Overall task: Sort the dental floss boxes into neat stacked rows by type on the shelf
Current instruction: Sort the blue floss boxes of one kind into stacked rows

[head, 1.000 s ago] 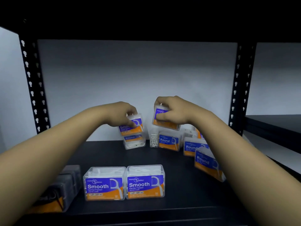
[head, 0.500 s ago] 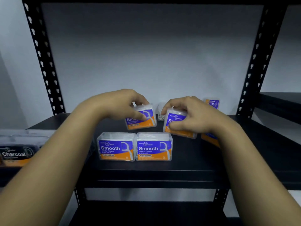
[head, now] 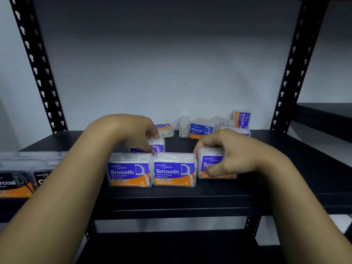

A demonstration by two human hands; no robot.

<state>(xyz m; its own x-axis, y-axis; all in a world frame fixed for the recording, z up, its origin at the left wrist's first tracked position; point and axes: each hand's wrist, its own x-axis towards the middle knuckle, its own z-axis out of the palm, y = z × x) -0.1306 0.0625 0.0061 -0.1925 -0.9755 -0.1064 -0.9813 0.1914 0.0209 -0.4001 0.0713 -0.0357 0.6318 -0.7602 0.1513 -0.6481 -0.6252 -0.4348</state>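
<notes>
Black metal shelf (head: 285, 159), clear plastic floss boxes.
Your right hand (head: 234, 151) fingers clamp a Smooth box (head: 211, 161) beside the front pair (head: 152, 170); your left hand (head: 133, 132) pinches another Smooth box (head: 157, 146) behind, Round box (head: 202, 128) beyond.

Dim, bluish light; edges warped, left side perhaps motion-blurred.

Black metal shelving (head: 190, 202) (perforated uprights) against a grey-white wall (head: 162, 63).

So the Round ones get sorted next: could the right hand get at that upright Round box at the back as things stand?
Probably not yet: the right hand grips a Smooth box. Once free, the path to the Round box looks open.
</notes>
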